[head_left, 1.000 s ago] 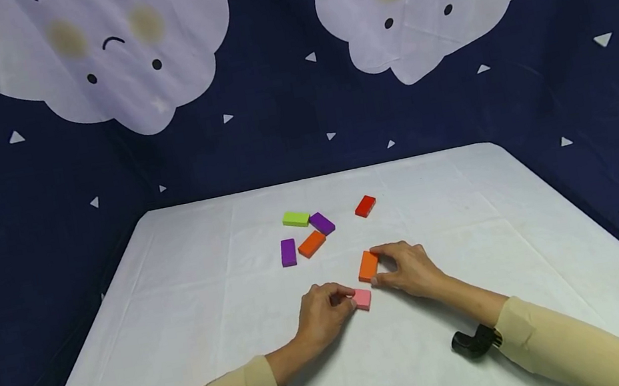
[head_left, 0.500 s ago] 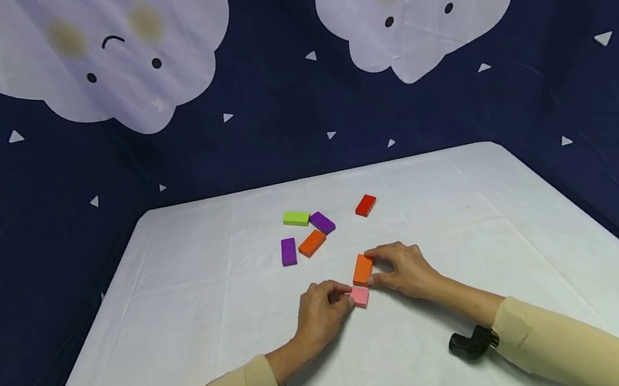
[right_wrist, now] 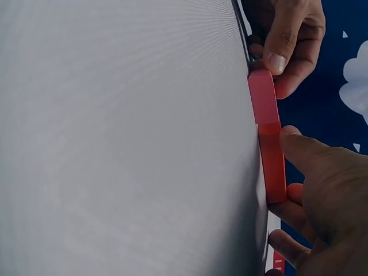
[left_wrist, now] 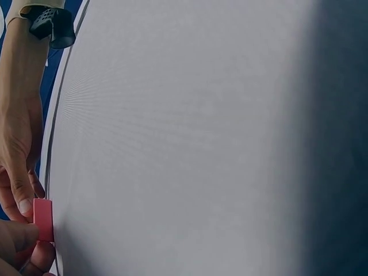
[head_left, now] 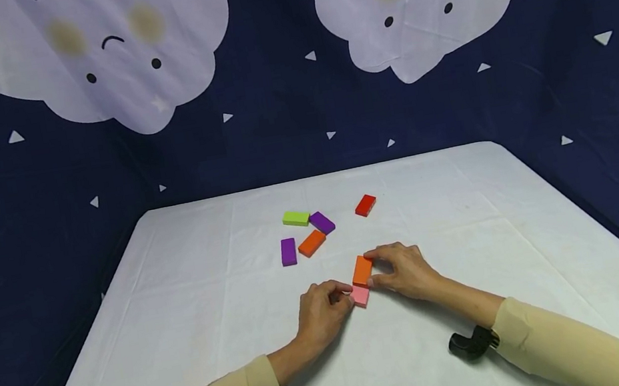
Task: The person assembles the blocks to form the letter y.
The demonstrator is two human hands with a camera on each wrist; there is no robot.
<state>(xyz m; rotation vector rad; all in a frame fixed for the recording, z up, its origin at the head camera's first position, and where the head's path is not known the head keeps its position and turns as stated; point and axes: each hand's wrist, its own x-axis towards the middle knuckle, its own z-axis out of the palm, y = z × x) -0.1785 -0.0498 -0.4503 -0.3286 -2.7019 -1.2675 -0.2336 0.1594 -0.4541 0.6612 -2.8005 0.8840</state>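
In the head view my left hand (head_left: 319, 313) pinches a small pink block (head_left: 361, 297) between thumb and index finger. My right hand (head_left: 410, 271) grips an orange rectangular block (head_left: 362, 270) from its right side, thumb at the near end and a finger at the far end. End to end, the two blocks meet on the white table. The right wrist view has the pink block (right_wrist: 264, 95) directly against the orange block (right_wrist: 272, 164), forming one strip. The left wrist view gives the pink block (left_wrist: 43, 219) at its edge, hiding the orange one.
Farther back on the white table (head_left: 220, 355) lie a lime green block (head_left: 296, 218), two purple blocks, one upright (head_left: 288, 251) and one slanted (head_left: 322, 222), another orange block (head_left: 312, 244) and a red block (head_left: 365, 206). A dark blue cloud-print cloth (head_left: 288, 135) hangs behind.
My right hand has slid the orange block left and slightly nearer, closing the gap to the pink block. The pink block has shifted slightly; the other blocks stay put.
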